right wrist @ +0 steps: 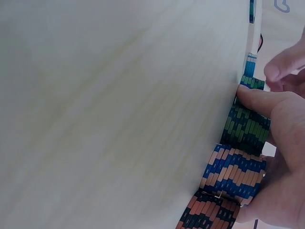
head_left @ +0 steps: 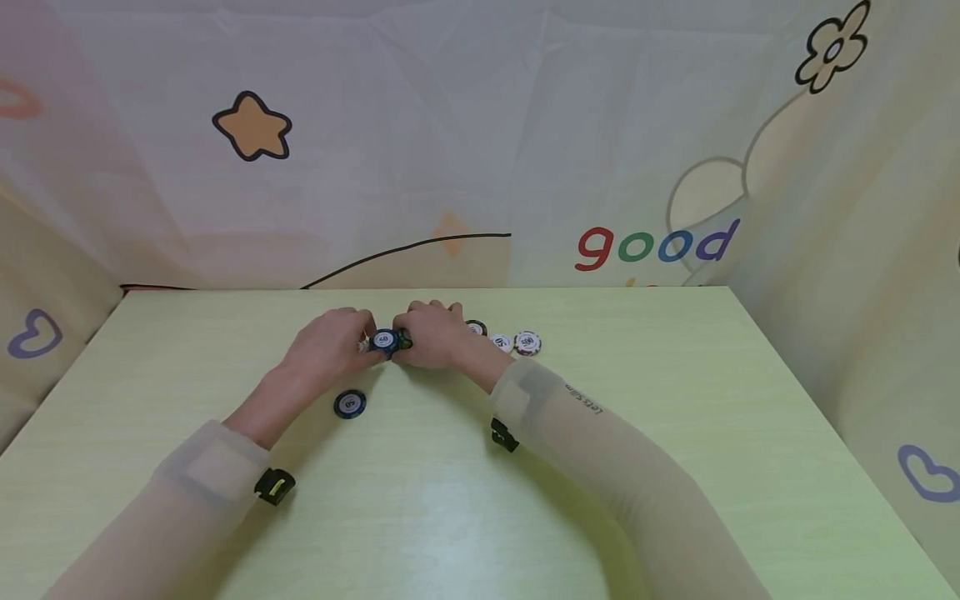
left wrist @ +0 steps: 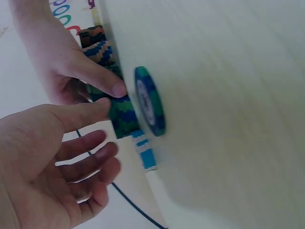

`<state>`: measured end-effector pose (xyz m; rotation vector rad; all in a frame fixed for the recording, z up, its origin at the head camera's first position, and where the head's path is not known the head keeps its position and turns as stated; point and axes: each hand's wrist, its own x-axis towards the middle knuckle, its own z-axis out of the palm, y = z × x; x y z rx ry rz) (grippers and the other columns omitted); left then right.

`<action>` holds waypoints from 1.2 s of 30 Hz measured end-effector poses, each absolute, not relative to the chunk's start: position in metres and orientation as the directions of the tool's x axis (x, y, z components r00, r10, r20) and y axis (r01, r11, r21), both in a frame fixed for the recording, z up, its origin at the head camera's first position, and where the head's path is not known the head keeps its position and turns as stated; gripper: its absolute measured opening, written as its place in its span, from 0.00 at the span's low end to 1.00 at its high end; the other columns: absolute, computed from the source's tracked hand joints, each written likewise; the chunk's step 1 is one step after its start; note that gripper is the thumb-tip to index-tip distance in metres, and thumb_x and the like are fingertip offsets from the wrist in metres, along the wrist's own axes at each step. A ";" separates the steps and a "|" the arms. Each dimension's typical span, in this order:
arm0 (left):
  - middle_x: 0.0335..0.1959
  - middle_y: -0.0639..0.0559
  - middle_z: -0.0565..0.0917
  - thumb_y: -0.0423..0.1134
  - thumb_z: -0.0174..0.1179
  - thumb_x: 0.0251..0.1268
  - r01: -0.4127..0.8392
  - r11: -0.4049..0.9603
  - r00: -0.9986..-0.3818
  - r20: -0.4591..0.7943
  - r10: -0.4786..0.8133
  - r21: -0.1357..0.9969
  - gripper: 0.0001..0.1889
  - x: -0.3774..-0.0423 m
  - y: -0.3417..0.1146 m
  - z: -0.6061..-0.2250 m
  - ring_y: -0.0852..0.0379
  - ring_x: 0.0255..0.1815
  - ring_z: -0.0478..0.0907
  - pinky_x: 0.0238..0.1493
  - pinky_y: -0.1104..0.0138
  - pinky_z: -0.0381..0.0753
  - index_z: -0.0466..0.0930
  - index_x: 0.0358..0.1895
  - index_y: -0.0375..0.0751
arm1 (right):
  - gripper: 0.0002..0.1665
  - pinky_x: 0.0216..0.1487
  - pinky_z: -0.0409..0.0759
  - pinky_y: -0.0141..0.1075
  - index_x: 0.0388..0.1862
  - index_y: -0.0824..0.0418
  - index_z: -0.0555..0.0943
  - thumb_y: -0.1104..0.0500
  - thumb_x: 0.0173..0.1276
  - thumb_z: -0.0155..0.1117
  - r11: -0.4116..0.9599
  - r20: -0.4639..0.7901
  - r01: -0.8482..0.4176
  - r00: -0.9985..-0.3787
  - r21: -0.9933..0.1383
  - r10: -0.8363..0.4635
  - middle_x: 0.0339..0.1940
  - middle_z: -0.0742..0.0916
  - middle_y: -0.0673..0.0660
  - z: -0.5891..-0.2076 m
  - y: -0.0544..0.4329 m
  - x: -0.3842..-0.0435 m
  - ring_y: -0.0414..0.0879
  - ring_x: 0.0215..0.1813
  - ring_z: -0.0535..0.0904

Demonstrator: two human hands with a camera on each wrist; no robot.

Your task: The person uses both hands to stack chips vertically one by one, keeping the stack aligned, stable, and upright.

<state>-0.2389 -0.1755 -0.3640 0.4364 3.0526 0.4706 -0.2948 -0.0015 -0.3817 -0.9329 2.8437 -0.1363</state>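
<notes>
Several stacks of poker chips stand in a row at the table's far side. My right hand (head_left: 431, 333) is over the middle of the row. Its thumb presses the near side of a green-and-blue stack (left wrist: 125, 117), its other fingers behind. From the left, my left hand (head_left: 330, 346) reaches the same stack. Its thumb tip is close against it, and the other fingers are loosely bent with nothing in them. A white-and-light-blue stack (left wrist: 144, 151) stands beside it at the left end. A single blue-and-green chip (head_left: 350, 404) lies nearer on the table.
Along the row stand a dark green stack (right wrist: 247, 126), a blue-and-peach stack (right wrist: 233, 174) and a black-and-orange stack (right wrist: 209, 212). Two whitish stacks, one with purple marks (head_left: 527, 342), are at its right end. A printed cloth (head_left: 420, 167) hangs behind the table (head_left: 420, 500).
</notes>
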 end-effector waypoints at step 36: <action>0.33 0.49 0.82 0.37 0.71 0.65 0.263 0.891 -0.892 -0.259 0.371 0.369 0.08 -0.228 -0.185 -0.357 0.52 0.32 0.76 0.35 0.60 0.77 0.83 0.40 0.37 | 0.28 0.62 0.66 0.60 0.66 0.46 0.80 0.38 0.72 0.66 0.803 -0.114 -0.585 -0.795 -0.113 -0.595 0.59 0.80 0.51 -0.384 -0.001 -0.296 0.51 0.58 0.74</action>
